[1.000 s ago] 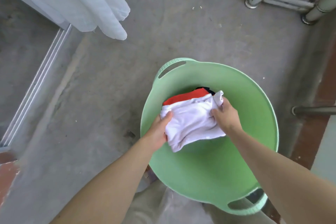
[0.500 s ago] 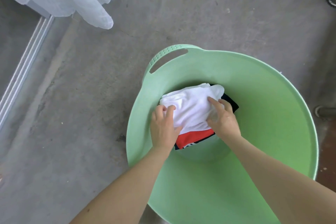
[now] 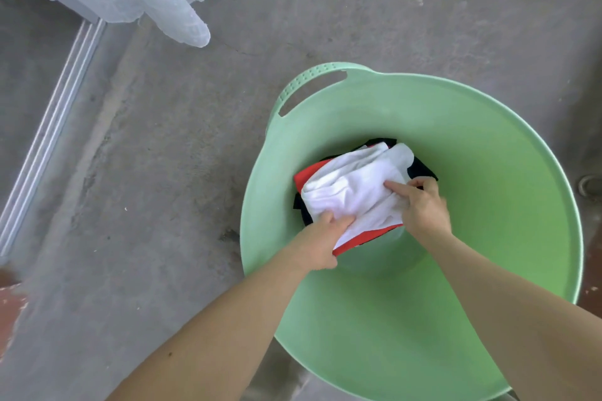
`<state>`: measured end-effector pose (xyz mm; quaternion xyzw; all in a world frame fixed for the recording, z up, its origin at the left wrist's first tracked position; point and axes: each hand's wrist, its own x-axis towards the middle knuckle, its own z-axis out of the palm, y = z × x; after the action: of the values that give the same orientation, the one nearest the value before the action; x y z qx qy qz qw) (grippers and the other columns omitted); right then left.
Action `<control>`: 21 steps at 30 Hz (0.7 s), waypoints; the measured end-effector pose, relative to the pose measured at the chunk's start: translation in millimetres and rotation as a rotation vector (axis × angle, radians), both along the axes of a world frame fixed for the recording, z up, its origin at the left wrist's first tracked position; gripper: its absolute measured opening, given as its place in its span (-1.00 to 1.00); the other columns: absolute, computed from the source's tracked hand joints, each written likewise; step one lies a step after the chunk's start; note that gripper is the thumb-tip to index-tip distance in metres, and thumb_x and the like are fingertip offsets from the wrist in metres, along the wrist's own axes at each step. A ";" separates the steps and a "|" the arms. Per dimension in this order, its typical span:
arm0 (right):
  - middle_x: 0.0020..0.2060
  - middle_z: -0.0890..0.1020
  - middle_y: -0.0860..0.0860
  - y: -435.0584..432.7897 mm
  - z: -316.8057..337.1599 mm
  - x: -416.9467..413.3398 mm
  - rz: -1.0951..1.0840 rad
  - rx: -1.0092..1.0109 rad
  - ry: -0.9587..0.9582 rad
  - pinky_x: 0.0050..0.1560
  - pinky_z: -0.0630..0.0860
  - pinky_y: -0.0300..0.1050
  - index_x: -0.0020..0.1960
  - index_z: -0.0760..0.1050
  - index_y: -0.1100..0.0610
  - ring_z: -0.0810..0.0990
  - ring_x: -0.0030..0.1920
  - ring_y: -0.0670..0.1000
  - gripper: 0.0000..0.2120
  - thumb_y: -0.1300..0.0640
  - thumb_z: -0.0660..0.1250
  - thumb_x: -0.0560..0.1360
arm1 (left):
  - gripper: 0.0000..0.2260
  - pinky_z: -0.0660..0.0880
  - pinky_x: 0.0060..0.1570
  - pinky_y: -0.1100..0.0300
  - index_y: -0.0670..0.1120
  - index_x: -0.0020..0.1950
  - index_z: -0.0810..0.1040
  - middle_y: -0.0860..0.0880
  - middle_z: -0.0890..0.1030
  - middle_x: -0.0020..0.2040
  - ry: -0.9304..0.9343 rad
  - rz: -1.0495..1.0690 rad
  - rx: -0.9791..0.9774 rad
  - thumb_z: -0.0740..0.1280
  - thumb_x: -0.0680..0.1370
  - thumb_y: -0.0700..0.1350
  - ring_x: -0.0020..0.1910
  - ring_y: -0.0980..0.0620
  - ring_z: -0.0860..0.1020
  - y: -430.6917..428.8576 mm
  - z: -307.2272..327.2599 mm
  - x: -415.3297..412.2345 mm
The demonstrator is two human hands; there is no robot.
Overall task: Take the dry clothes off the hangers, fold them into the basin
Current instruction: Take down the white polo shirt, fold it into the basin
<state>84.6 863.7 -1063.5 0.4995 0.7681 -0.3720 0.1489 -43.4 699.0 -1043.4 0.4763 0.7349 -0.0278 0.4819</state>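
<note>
My left grip (image 3: 321, 239) pinches the near edge of the folded white cloth (image 3: 355, 185) to steady it. My right grip (image 3: 423, 205) presses a forefinger down to flatten it; whether its curled fingers hold anything, I cannot tell. The cloth lies on a red cloth (image 3: 304, 174) at the bottom of the green basin (image 3: 456, 85).

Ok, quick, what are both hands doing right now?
Left hand: grips the near edge of the white garment, thumb on top.
Right hand: forefinger pressed on the white garment; a grip cannot be told.
</note>
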 end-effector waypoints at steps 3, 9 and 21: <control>0.29 0.42 0.05 -1.9 10.8 -5.9 0.078 0.216 0.077 0.18 0.38 0.09 0.14 0.60 -0.06 0.39 0.18 0.21 -0.57 0.24 0.10 0.44 | -0.68 0.48 -0.34 0.11 -0.13 0.00 0.57 -0.08 0.52 -0.08 0.218 0.064 0.170 0.55 0.32 -0.11 -0.22 -0.10 0.55 7.5 -5.2 -9.6; 0.49 0.23 -0.03 -3.7 3.9 -29.0 0.533 0.212 0.112 0.33 0.31 0.17 0.45 0.28 -0.13 0.21 0.47 0.14 -0.40 0.20 0.26 0.46 | -0.58 0.47 -0.44 0.13 -0.09 -0.04 0.49 -0.08 0.45 0.06 0.552 -0.001 0.432 0.49 0.17 -0.31 -0.11 -0.12 0.52 21.2 -23.1 -19.6; 0.53 0.09 -0.03 -10.0 49.2 -16.2 0.303 0.136 0.025 0.35 0.34 0.06 0.52 0.10 -0.10 0.11 0.49 0.11 -0.18 0.48 0.12 0.38 | -0.60 0.44 -0.05 0.06 -0.20 0.03 0.48 -0.14 0.32 0.27 0.298 0.210 -0.093 0.53 0.33 -0.06 0.00 -0.16 0.47 26.3 39.2 -56.3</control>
<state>68.4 853.7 -1014.3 0.3821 0.8598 -0.2988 0.1597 -99.7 725.2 -1004.3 0.3647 0.8419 -0.0814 0.3894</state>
